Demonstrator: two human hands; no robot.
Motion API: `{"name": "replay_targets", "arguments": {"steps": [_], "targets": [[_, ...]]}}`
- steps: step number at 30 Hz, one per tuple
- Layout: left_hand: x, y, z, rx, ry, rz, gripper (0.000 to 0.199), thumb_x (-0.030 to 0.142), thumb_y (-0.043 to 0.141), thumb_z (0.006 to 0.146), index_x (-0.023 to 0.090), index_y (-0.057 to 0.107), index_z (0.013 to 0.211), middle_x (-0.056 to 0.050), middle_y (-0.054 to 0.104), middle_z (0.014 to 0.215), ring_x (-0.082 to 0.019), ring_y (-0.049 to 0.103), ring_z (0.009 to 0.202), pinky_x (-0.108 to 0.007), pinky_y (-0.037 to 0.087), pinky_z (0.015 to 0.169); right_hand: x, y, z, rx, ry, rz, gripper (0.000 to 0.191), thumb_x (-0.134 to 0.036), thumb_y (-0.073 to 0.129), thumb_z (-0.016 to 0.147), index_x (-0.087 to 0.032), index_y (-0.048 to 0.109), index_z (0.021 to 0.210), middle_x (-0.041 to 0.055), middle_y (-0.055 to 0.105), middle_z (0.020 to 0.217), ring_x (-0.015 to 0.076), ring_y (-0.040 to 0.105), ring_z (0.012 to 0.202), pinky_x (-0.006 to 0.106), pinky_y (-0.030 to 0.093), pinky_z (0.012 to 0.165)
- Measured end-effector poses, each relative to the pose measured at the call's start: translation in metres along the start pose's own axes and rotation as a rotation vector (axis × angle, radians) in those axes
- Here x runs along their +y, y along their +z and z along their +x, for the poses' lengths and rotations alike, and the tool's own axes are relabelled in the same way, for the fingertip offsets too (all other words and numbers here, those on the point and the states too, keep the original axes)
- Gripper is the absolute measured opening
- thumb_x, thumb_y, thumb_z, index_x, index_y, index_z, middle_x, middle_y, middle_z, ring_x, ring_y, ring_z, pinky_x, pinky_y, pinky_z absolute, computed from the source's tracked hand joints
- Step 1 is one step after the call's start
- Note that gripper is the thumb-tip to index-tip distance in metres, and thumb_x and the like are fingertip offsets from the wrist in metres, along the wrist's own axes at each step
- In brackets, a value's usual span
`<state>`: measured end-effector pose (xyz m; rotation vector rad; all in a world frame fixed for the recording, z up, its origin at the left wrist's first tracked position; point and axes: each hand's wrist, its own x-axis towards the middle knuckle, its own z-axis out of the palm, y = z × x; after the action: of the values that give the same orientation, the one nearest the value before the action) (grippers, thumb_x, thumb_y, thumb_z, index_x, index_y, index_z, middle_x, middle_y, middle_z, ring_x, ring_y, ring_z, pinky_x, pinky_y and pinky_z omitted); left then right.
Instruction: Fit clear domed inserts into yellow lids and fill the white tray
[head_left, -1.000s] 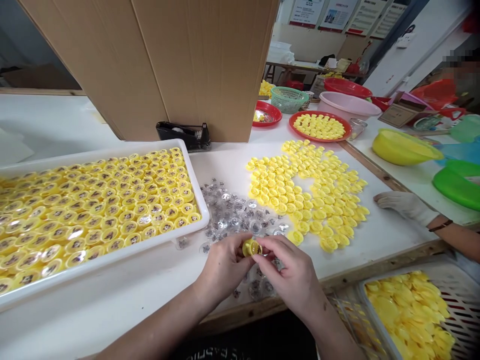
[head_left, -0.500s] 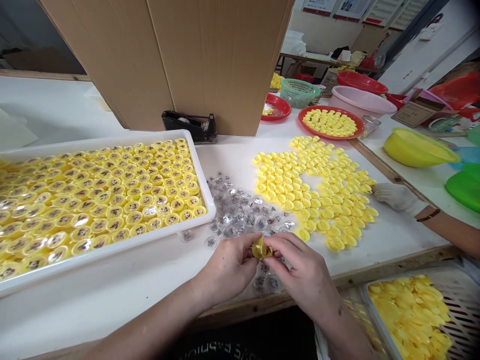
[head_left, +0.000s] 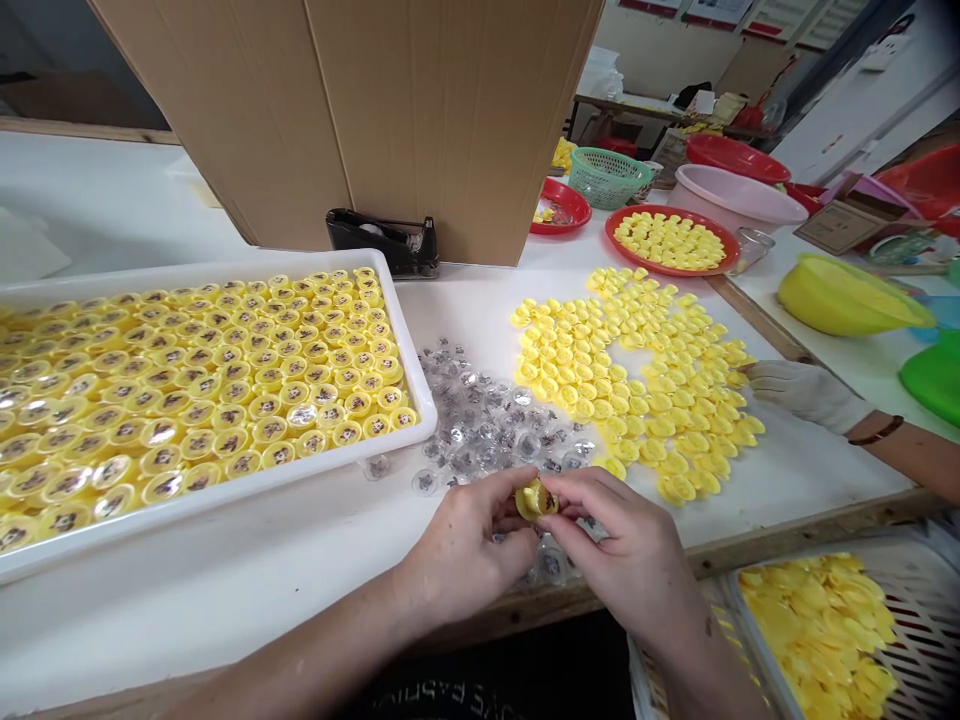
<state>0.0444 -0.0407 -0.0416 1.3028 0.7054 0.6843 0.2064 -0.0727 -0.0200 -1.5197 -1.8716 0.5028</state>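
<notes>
Between my two hands is a small yellow plastic cup-like piece [head_left: 531, 500] with a dark printed picture on its right end. My left hand [head_left: 472, 545] pinches its left side, and the fingers of my right hand [head_left: 626, 535] close on its right end. Just beyond my hands lies a loose pile of clear round plastic pieces [head_left: 480, 430] with dark prints. To the left, a white tray [head_left: 416, 425] holds rows of yellow pieces with printed faces. On the right, many plain yellow pieces [head_left: 577, 365] are spread over the white table [head_left: 360, 570].
A tall cardboard box [head_left: 427, 130] stands behind a black tape dispenser [head_left: 382, 243]. A co-worker's gloved hand [head_left: 806, 395] touches the yellow pieces at right. Red plates [head_left: 724, 262], a green basket [head_left: 609, 180] and basins stand behind. A bin of yellow parts [head_left: 817, 630] sits low at right.
The view has shifted slightly. Both my hands keep hold of the yellow piece, which has turned a little between my fingers. The co-worker's gloved hand stays by the yellow pieces.
</notes>
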Motion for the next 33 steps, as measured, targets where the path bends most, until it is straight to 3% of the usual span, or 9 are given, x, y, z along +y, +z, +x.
{"name": "replay_targets", "arguments": {"steps": [6, 12, 19, 33], "targets": [[-0.008, -0.001, 0.001, 0.03, 0.002, -0.102, 0.036, 0.021, 0.058, 0.082, 0.021, 0.055, 0.118, -0.003, 0.067, 0.1, -0.017, 0.063, 0.092, -0.031, 0.049, 0.084, 0.0, 0.004, -0.002, 0.056, -0.004, -0.021, 0.026, -0.009, 0.054, 0.079, -0.024, 0.063, 0.099, 0.0039, 0.065, 0.092, 0.0168, 0.062, 0.077, 0.029, 0.055, 0.068], [-0.015, -0.006, 0.007, 0.095, -0.184, -0.437, 0.04, 0.035, 0.068, 0.076, 0.018, 0.061, 0.111, -0.005, 0.068, 0.101, -0.014, 0.063, 0.083, -0.029, 0.052, 0.076, 0.002, 0.001, -0.004, 0.035, 0.089, 0.123, 0.018, -0.018, 0.061, 0.08, -0.025, 0.063, 0.097, 0.0025, 0.065, 0.092, 0.0161, 0.063, 0.078, 0.028, 0.056, 0.071], [-0.015, -0.005, 0.008, 0.104, -0.172, -0.528, 0.035, 0.029, 0.074, 0.072, 0.02, 0.068, 0.105, -0.004, 0.072, 0.093, -0.015, 0.064, 0.085, -0.029, 0.05, 0.083, 0.002, 0.002, -0.005, -0.007, 0.073, 0.124, 0.026, -0.015, 0.06, 0.082, -0.025, 0.062, 0.106, 0.003, 0.062, 0.097, 0.0158, 0.062, 0.083, 0.029, 0.055, 0.074], [-0.022, -0.005, 0.007, 0.107, -0.02, -0.487, 0.027, 0.022, 0.072, 0.073, 0.021, 0.069, 0.1, -0.002, 0.073, 0.092, -0.013, 0.065, 0.086, -0.025, 0.049, 0.081, 0.0, 0.011, -0.011, 0.072, 0.019, 0.059, 0.022, -0.015, 0.062, 0.082, -0.022, 0.064, 0.104, 0.0035, 0.063, 0.095, 0.0152, 0.062, 0.083, 0.027, 0.054, 0.073]]}}
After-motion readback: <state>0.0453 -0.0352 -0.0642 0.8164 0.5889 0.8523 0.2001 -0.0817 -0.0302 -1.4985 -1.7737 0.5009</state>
